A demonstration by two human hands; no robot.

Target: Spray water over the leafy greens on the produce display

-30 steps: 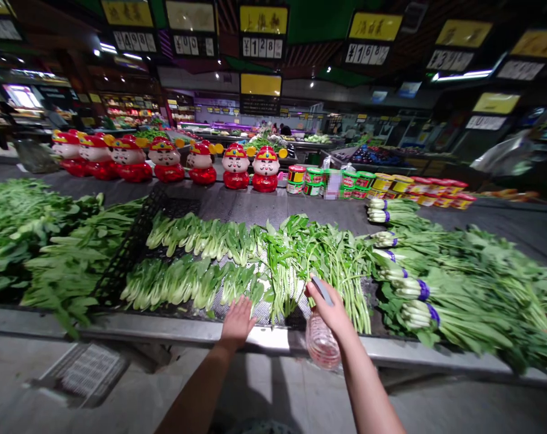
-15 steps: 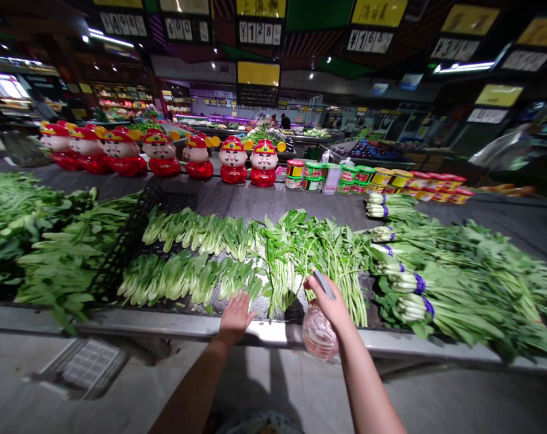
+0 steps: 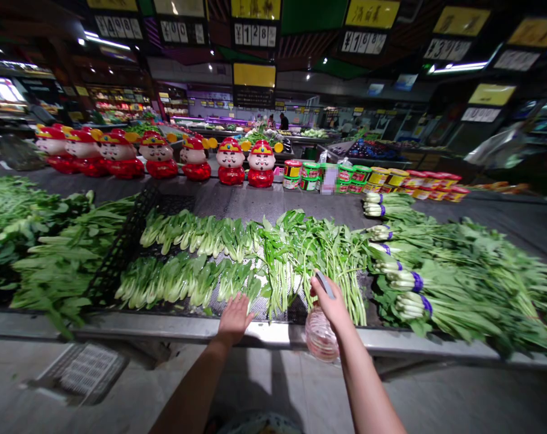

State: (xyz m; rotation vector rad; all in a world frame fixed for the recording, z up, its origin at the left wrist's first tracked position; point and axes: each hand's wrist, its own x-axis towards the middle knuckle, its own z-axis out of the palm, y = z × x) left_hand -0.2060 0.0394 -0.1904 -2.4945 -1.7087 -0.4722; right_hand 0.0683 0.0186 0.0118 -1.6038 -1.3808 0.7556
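My right hand (image 3: 331,300) is wrapped round the neck of a spray bottle (image 3: 321,334). The bottle has a clear, pinkish ribbed body and a grey top, and it hangs over the shelf's front edge. Behind it lie long-stemmed leafy greens (image 3: 318,250). My left hand (image 3: 235,314) is spread flat over the front rim of the shelf, close to the front row of small bok choy (image 3: 174,280). Whether its fingertips touch the leaves I cannot tell. A second row of bok choy (image 3: 205,232) lies farther back.
Bundles with purple bands (image 3: 411,292) lie to the right, loose greens (image 3: 70,247) to the left beyond a black crate wall (image 3: 120,247). Red figurines (image 3: 231,161) and stacked tubs (image 3: 309,175) line the back. A metal rim (image 3: 174,325) runs in front; a grey crate (image 3: 84,371) is below.
The view has shifted very slightly. My right hand and the spray bottle sit a touch farther right in the picture; my left hand stays in nearly the same place.
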